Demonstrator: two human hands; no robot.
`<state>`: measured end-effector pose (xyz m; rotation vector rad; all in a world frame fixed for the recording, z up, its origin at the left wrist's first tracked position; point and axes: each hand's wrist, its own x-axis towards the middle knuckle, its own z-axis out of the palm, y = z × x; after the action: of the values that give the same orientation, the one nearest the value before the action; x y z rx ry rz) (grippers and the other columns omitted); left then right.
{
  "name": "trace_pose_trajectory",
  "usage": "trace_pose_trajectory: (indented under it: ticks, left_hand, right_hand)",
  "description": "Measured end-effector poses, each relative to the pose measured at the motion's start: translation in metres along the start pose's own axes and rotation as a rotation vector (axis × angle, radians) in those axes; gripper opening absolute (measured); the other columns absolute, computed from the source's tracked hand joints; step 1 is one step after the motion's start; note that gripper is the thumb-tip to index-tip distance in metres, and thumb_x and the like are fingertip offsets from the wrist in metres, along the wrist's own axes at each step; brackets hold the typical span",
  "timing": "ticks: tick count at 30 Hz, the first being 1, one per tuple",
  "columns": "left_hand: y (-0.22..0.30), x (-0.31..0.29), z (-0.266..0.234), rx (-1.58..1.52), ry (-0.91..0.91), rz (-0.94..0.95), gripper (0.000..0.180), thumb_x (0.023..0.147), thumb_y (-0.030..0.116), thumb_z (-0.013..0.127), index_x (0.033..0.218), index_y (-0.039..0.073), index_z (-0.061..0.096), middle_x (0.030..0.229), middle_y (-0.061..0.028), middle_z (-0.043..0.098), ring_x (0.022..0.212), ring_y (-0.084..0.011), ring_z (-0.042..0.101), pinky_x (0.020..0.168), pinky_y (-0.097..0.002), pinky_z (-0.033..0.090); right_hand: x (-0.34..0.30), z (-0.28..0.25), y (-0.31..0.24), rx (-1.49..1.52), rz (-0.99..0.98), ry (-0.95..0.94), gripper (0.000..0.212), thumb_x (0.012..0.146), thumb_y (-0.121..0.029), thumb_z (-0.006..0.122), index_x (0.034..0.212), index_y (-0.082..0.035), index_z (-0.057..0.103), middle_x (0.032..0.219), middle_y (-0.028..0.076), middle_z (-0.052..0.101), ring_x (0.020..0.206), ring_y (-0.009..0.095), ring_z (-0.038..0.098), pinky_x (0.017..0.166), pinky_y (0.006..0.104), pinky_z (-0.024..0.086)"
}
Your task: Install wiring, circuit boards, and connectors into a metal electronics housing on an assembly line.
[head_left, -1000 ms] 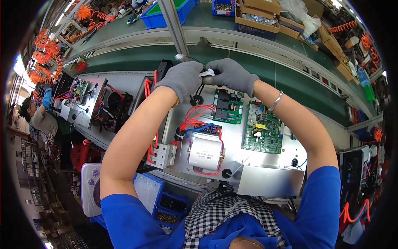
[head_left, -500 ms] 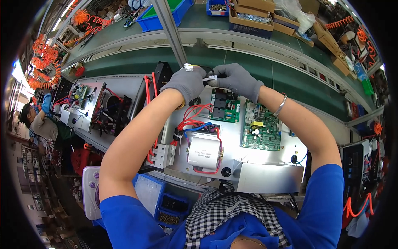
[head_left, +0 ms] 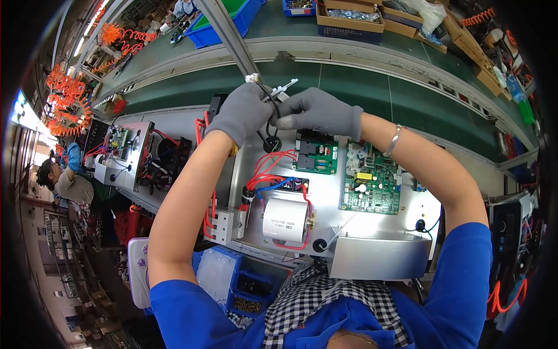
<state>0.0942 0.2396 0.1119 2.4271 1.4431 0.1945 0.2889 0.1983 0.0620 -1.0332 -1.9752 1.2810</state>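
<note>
Both of my hands wear grey gloves and work close together above the far edge of a metal chassis plate (head_left: pixel 325 230). My left hand (head_left: pixel 237 111) is closed round a thin black cable (head_left: pixel 275 107), with a white plug (head_left: pixel 252 78) sticking out past its fingers. Pinched on the same cable from the other side is my right hand (head_left: pixel 319 111). A white plastic piece (head_left: pixel 281 92), perhaps a connector or cable tie, shows between the hands. The cable runs down to a black grommet (head_left: pixel 271 143) in the plate.
On the plate sit a green relay board (head_left: pixel 315 154), a larger green circuit board (head_left: pixel 372 183), a white cylinder (head_left: pixel 285 220) and red wires (head_left: pixel 264 171). A metal post (head_left: pixel 229 38) rises beyond my left hand. Blue bins (head_left: pixel 250 285) stand below. At far left, a person (head_left: pixel 70 174) works.
My hands have drawn slightly apart, the left one moving left. More of the black cable and the white piece now shows between them. The whole view has shifted a little.
</note>
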Motion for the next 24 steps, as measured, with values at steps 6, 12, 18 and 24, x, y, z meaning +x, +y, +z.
trace_pose_trajectory:
  ticks: [6, 12, 18, 24]
  left_hand:
    - [-0.002, 0.001, -0.009, -0.433, -0.156, -0.166, 0.029, 0.087, 0.021, 0.056, 0.104, 0.002, 0.071, 0.081, -0.0134, 0.068, 0.069, -0.0233, 0.064, 0.062, -0.0384, 0.052]
    - [-0.008, -0.002, -0.005, -0.478, -0.152, 0.094, 0.038, 0.085, 0.038, 0.066, 0.099, 0.003, 0.072, 0.081, -0.0108, 0.068, 0.067, -0.0217, 0.062, 0.066, -0.0354, 0.050]
    - [-0.014, 0.002, -0.007, -0.753, -0.015, -0.132, 0.028, 0.091, 0.026, 0.060, 0.101, 0.002, 0.071, 0.076, -0.0110, 0.066, 0.059, -0.0169, 0.061, 0.051, -0.0320, 0.047]
    - [-0.009, 0.011, -0.007, -0.665, 0.110, -0.167, 0.045, 0.089, 0.013, 0.059, 0.131, -0.002, 0.051, 0.084, -0.0075, 0.060, 0.071, -0.0147, 0.058, 0.065, -0.0291, 0.050]
  right_hand:
    - [0.023, 0.011, 0.014, -0.673, -0.256, 0.430, 0.035, 0.089, -0.038, 0.071, 0.111, -0.011, 0.073, 0.094, 0.013, 0.071, 0.082, 0.026, 0.066, 0.076, 0.0352, 0.051]
    - [0.017, 0.007, -0.007, -0.497, 0.236, 0.052, 0.032, 0.089, -0.037, 0.068, 0.106, -0.011, 0.074, 0.096, 0.015, 0.071, 0.089, 0.034, 0.068, 0.082, 0.0438, 0.052]
    - [-0.010, 0.010, -0.026, -0.695, 0.184, 0.031, 0.030, 0.089, -0.036, 0.066, 0.103, -0.011, 0.074, 0.097, 0.015, 0.070, 0.093, 0.034, 0.067, 0.082, 0.0437, 0.052]
    - [-0.037, 0.029, -0.038, -0.734, -0.032, -0.035, 0.026, 0.091, -0.025, 0.065, 0.109, -0.008, 0.070, 0.096, 0.015, 0.070, 0.088, 0.035, 0.067, 0.082, 0.0418, 0.052]
